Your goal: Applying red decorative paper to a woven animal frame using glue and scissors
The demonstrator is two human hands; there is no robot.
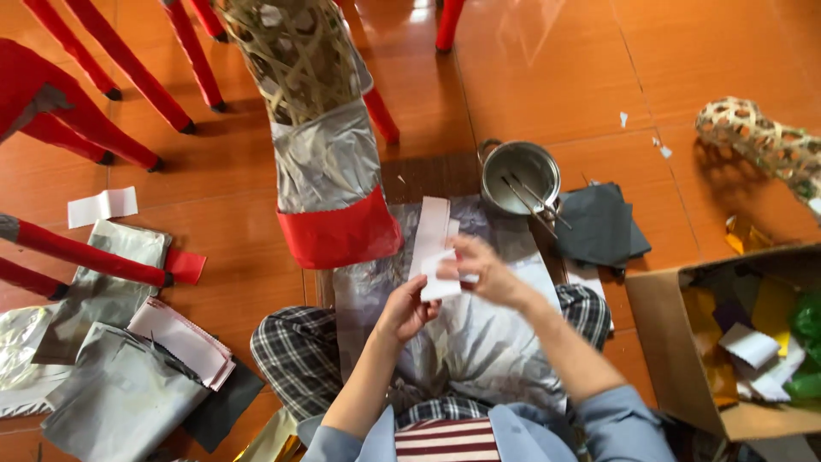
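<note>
Your right hand [483, 269] was smeared by motion, so you could not tell how its fingers gripped the white paper strip [432, 248]. Your left hand [404, 310] covered the strip's lower end. The woven bamboo frame [295, 51] ran off the top edge, and the second bamboo piece [761, 141] off the right. The cardboard box [663, 342] was cut by the right edge. What lay inside the metal pot [520, 175] was too small to tell.

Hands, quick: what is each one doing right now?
Left hand: closed, pinching the bottom edge of the white paper strip.
Right hand: blurred, fingers closed on the same strip higher up.
</note>
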